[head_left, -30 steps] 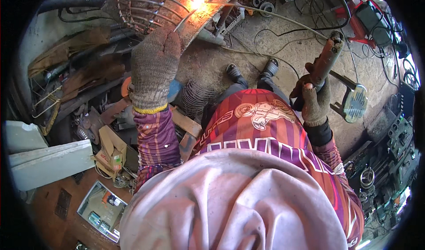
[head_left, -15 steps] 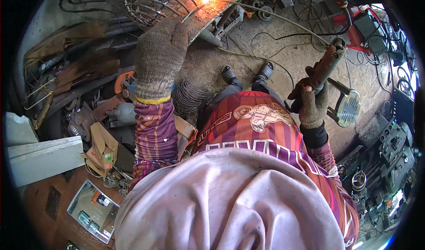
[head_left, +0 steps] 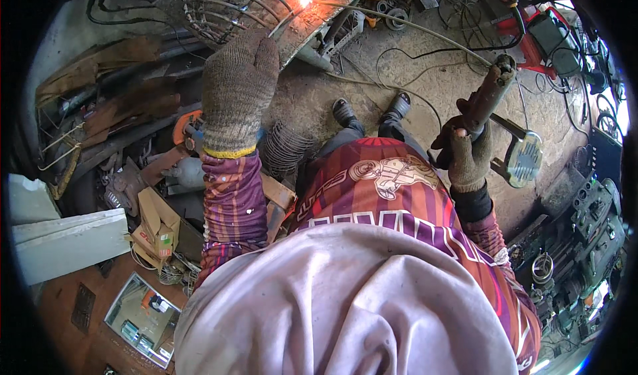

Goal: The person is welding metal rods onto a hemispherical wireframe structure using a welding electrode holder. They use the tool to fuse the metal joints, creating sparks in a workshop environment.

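My right hand [head_left: 468,159], in a worn knit glove, is wrapped around a welding electrode holder [head_left: 490,94]. From its jaw a long thin welding electrode [head_left: 415,24] runs left to a bright orange glow [head_left: 306,1] on the bench top [head_left: 325,17]. In a grey-brown knit glove with a yellow cuff, my left hand [head_left: 239,89] is closed at the bench's near edge. A thin metal rod [head_left: 284,21] sticks out past its fingertips toward the glow; the gripped part is hidden. Just beyond that hand lies a frame of curved metal rods [head_left: 232,4].
A coil of wire [head_left: 287,146] stands below the bench. At left are scrap metal, an open cardboard box [head_left: 156,225] and white boards [head_left: 70,239]. Cables cross the floor [head_left: 412,102]. A ridged yellow-green object [head_left: 524,159] is beside my right hand; machinery [head_left: 585,242] stands at right.
The glowing electrode tip has shifted very slightly left, and the holder in my right hand has moved slightly with it. My left hand keeps nearly the same place.
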The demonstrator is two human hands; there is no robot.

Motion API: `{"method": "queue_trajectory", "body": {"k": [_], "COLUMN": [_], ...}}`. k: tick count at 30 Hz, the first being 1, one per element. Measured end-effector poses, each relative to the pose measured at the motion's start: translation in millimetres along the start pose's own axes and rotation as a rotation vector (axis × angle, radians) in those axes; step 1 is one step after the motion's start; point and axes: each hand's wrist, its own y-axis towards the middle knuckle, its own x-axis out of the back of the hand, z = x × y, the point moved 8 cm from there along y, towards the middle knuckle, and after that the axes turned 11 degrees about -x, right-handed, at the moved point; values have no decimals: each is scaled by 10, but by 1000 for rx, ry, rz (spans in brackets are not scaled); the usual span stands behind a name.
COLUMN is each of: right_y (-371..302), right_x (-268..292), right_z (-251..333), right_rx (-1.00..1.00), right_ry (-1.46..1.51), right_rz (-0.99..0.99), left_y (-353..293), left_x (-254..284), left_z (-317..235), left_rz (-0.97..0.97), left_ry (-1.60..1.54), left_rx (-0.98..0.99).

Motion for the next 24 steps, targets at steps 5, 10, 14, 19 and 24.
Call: {"method": "queue_trajectory", "body": {"k": [5, 10, 14, 19, 24], "right_y": [2, 15, 24, 34, 42], "right_x": [16, 26, 36, 47, 60], "right_z": [-7, -10, 3, 18, 25], "right_rx": [-20, -7, -24, 1, 20], "right_ry": [-6, -10, -7, 15, 23], "right_rz": [-12, -8, -19, -34, -21], "left_y": [-3, 0, 24, 108, 140], "left_x": [-17, -11, -15, -79, -162], "left_z": [5, -36, -82, -151, -149], "left_rz": [33, 61, 30, 67, -20], "left_ry": [22, -6, -20, -6, 70], "left_rx": [-10, 13, -10, 0, -48]}}
